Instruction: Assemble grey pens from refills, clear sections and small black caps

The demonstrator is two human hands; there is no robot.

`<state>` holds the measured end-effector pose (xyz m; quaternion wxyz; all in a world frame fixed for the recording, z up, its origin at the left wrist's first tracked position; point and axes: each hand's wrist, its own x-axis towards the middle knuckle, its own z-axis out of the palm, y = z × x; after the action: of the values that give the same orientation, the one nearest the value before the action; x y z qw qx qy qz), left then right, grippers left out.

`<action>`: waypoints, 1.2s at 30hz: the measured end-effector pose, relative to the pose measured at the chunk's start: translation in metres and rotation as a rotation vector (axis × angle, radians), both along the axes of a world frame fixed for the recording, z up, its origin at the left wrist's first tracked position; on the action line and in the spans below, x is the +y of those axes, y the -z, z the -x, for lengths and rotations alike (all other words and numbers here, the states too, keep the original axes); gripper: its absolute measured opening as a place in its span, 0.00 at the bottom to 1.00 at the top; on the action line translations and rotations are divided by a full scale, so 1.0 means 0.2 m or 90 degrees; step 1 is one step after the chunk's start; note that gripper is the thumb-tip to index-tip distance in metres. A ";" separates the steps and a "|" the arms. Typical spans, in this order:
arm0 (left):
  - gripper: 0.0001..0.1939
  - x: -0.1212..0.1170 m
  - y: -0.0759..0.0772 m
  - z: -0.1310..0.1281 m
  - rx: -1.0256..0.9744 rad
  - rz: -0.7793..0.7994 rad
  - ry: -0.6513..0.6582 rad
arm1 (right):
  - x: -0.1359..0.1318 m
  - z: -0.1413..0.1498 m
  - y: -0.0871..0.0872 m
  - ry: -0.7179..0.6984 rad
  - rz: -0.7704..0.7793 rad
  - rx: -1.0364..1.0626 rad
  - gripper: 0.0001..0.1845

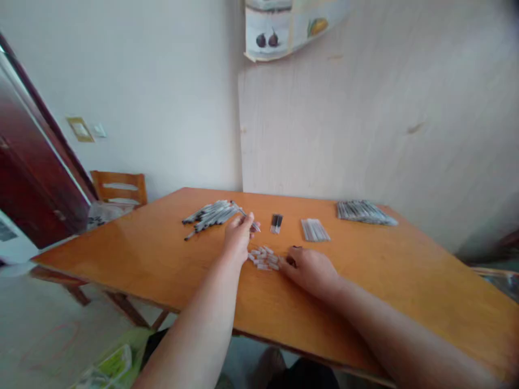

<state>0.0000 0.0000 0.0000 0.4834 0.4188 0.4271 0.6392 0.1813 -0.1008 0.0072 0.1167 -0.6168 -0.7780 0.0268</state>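
My left hand (242, 229) is closed around a slim pen (239, 207), which slants across the fingers with its dark end pointing up and left. Beneath it lies a small heap of short whitish translucent tubes (265, 258), perhaps pen grips or caps. At the right edge of that heap, my right hand (308, 267) rests low with its fingers curled in; what they hold, if anything, is hidden. A pile of grey pens with black ends (214, 213) lies just left of my left hand. Beyond the heap sits a short row of black-and-clear pieces (276, 223).
A flat row of whitish sticks (315, 230) lies right of the dark pieces. Farther right, a bundle of pens (365, 211) lies near the back edge of the wooden table (170, 254). A wooden chair (121, 186) stands at the far left, and a wall is behind the table.
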 end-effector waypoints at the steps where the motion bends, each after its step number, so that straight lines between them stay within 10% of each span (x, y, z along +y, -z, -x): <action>1: 0.21 0.00 0.00 -0.01 0.002 0.002 0.002 | 0.00 -0.01 0.00 0.002 0.004 0.007 0.18; 36: 0.15 -0.05 0.01 -0.06 0.131 -0.031 0.024 | 0.02 0.02 0.05 -0.090 -0.003 0.090 0.16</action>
<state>0.0111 -0.0106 -0.0010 0.4387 0.5019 0.4511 0.5934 0.1770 -0.0970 -0.0018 0.1709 -0.5567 -0.8094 0.0765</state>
